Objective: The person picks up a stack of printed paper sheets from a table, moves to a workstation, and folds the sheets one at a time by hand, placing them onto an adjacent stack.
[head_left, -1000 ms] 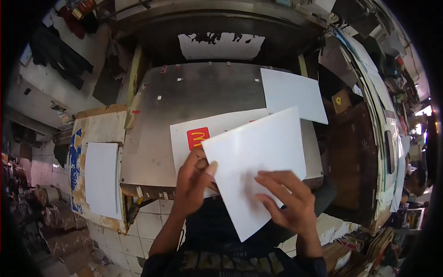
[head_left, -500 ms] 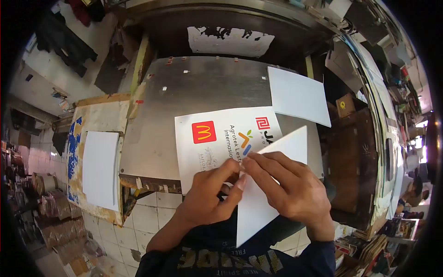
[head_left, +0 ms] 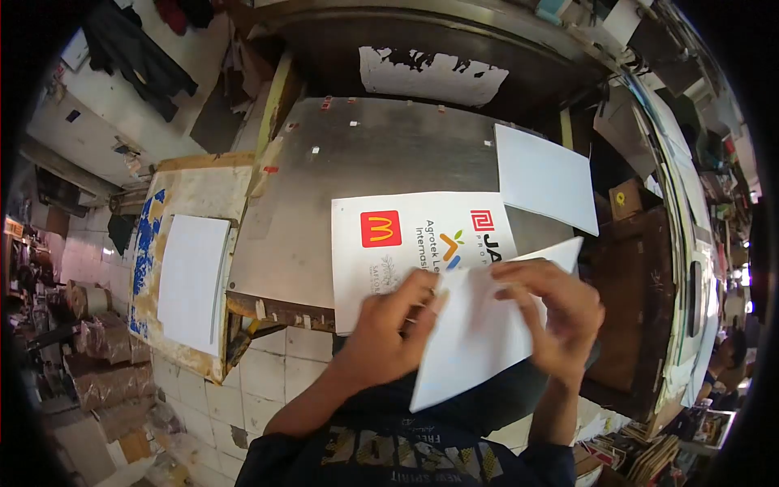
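Item one, far left: a white stack [head_left: 193, 284] on the side table [head_left: 239, 183]; next, a printed sheet [head_left: 418, 209] over the worktop [head_left: 272, 243]'s near edge. I log my left hand [head_left: 381, 337], fingers nearly closed, apparently pinching the white sheet [head_left: 471, 333], which extends rightward, long axis slanting near-left to far-right. My right hand [head_left: 564, 312] is half open above it, less near the pinched edge, contact unclear; white sheets [head_left: 545, 178] lie at the worktop's far-right corner.
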### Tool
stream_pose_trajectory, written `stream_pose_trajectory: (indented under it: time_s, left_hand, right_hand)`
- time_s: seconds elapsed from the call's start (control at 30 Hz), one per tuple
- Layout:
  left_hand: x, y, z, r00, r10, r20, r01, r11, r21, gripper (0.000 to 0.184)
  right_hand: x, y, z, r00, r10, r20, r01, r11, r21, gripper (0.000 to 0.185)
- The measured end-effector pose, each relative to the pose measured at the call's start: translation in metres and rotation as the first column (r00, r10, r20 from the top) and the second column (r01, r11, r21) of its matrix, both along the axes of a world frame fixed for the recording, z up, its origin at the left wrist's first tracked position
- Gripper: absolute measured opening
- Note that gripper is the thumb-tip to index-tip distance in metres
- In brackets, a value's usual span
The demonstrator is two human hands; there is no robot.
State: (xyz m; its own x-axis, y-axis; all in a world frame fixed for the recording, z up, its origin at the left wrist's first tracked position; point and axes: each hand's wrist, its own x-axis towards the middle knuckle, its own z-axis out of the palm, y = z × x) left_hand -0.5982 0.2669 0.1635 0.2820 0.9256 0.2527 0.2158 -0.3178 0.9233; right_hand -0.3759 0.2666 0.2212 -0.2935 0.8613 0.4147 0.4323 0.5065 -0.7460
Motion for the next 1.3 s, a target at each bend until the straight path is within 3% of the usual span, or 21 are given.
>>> stream_pose_trajectory:
  time_s: [0.03, 0.07, 0.1, 0.2, 0.23, 0.27, 0.33, 0.4, 0.53, 0.6, 0.67, 0.73, 0.77, 0.87, 0.97, 1.07, 1.13, 1.17, 1.23, 1.27, 1.3]
  left_hand:
    - [-0.006, 0.008, -0.004, 0.997, 0.067, -0.03, -0.069, 0.997, -0.038, 0.019]
    - [-0.016, 0.018, -0.015, 0.989, 0.146, -0.026, -0.147, 0.988, -0.038, 0.025]
    - [-0.032, 0.03, -0.024, 0.986, 0.158, -0.055, -0.167, 0.958, -0.232, 0.027]
    - [-0.066, 0.056, -0.047, 0.963, 0.242, 0.121, -0.19, 0.922, -0.336, 0.027]
    - [-0.075, 0.063, -0.059, 0.966, 0.218, 0.136, -0.171, 0.941, -0.293, 0.027]
    - [-0.083, 0.068, -0.074, 0.97, 0.193, 0.149, -0.152, 0.957, -0.246, 0.027]
    - [-0.091, 0.068, -0.089, 0.967, 0.202, 0.157, -0.151, 0.946, -0.286, 0.027]
    - [-0.098, 0.071, -0.102, 0.961, 0.209, 0.182, -0.144, 0.938, -0.314, 0.027]
    - [-0.106, 0.065, -0.103, 0.966, 0.23, 0.116, -0.185, 0.932, -0.312, 0.032]
    - [-0.104, 0.061, -0.095, 0.958, 0.243, 0.154, -0.188, 0.933, -0.309, 0.032]
    - [-0.1, 0.057, -0.085, 0.967, 0.213, 0.138, -0.172, 0.95, -0.26, 0.031]
    - [-0.093, 0.049, -0.069, 0.966, 0.237, 0.104, -0.217, 0.961, -0.17, 0.03]
    - [-0.093, 0.047, -0.067, 0.964, 0.24, 0.116, -0.221, 0.963, -0.155, 0.029]
    - [-0.093, 0.042, -0.054, 0.978, 0.2, 0.063, -0.194, 0.977, -0.089, 0.028]
    - [-0.096, 0.042, -0.053, 0.974, 0.216, 0.068, -0.211, 0.975, -0.074, 0.029]
    - [-0.127, 0.049, -0.078, 0.949, 0.281, 0.146, -0.268, 0.958, -0.099, 0.031]
    - [-0.142, 0.051, -0.085, 0.849, 0.464, 0.251, -0.402, 0.877, -0.263, 0.034]
    - [-0.152, 0.051, -0.083, 0.848, 0.478, 0.229, -0.389, 0.854, -0.344, 0.035]
    - [-0.16, 0.05, -0.088, 0.839, 0.509, 0.191, -0.39, 0.808, -0.441, 0.037]
    - [-0.155, 0.052, -0.09, 0.848, 0.469, 0.248, -0.302, 0.811, -0.501, 0.037]
    - [-0.147, 0.057, -0.09, 0.849, 0.429, 0.309, -0.209, 0.81, -0.548, 0.037]
  right_hand:
    - [0.003, -0.011, 0.002, 0.904, -0.199, -0.378, 0.109, 0.963, -0.246, 0.016]
    - [0.03, -0.021, -0.009, 0.831, -0.274, -0.485, 0.141, 0.946, -0.293, 0.012]
    - [0.052, -0.03, -0.015, 0.755, -0.291, -0.587, 0.134, 0.946, -0.296, 0.007]
    - [0.115, -0.081, -0.033, 0.536, -0.449, -0.715, 0.244, 0.893, -0.378, 0.015]
    - [0.139, -0.104, -0.04, 0.539, -0.549, -0.639, 0.333, 0.835, -0.437, 0.017]
    - [0.15, -0.122, -0.038, 0.686, -0.582, -0.437, 0.411, 0.805, -0.428, 0.02]
    - [0.185, -0.169, -0.043, 0.546, -0.836, -0.059, 0.7, 0.493, -0.517, 0.038]
    - [0.223, -0.214, -0.054, 0.469, -0.829, 0.304, 0.869, 0.373, -0.324, 0.042]
    - [0.286, -0.304, -0.081, 0.277, -0.683, 0.675, 0.958, 0.145, -0.247, 0.036]
    - [0.247, -0.267, -0.082, 0.27, -0.915, 0.299, 0.946, 0.194, -0.261, 0.033]
    - [0.184, -0.199, -0.058, 0.443, -0.89, 0.112, 0.894, 0.428, -0.132, 0.032]
    - [0.138, -0.132, -0.052, 0.609, -0.793, 0.014, 0.792, 0.608, -0.062, 0.026]
    - [0.114, -0.105, -0.046, 0.649, -0.759, -0.054, 0.736, 0.644, -0.208, 0.035]
    - [0.081, -0.028, -0.066, 0.84, -0.529, -0.118, 0.529, 0.848, -0.034, 0.047]
    - [0.1, -0.007, -0.109, 0.839, -0.516, -0.172, 0.507, 0.857, -0.094, 0.039]
    - [0.146, -0.056, -0.088, 0.665, -0.742, -0.088, 0.693, 0.656, -0.3, 0.022]
    - [0.196, -0.121, -0.082, 0.543, -0.752, 0.372, 0.835, 0.529, -0.151, 0.019]
    - [0.212, -0.15, -0.071, 0.462, -0.666, 0.586, 0.882, 0.418, -0.22, 0.024]
    - [0.231, -0.202, -0.066, 0.312, -0.578, 0.754, 0.906, 0.421, -0.052, 0.07]
    - [0.224, -0.207, -0.07, 0.058, -0.567, 0.822, 0.899, 0.388, 0.204, 0.092]
    - [0.224, -0.203, -0.074, 0.276, -0.681, 0.678, 0.872, 0.475, 0.122, 0.097]
